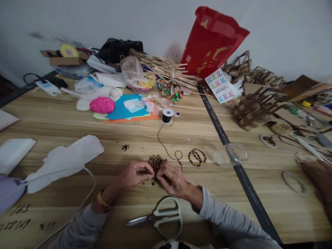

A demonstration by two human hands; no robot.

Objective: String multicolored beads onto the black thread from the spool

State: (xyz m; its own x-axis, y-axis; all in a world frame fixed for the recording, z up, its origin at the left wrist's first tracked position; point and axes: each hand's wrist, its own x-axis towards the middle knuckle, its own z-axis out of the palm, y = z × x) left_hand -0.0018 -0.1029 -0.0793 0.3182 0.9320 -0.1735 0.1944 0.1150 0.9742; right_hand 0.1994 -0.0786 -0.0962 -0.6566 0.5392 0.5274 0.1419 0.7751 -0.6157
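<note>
2 beaded loops (198,158) look done, lying right of the hands, but loads of loose beads (156,161) sit piled between them. Left hand (133,175) pinches something tiny; right hand's (173,178) fingers bunch up, can't tell if they're gripping.

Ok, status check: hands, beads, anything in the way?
Left hand and right hand close together at the bead pile; grip too small to make out. Pile partly hidden by both hands. Scissors on the near side, apart from them.
</note>
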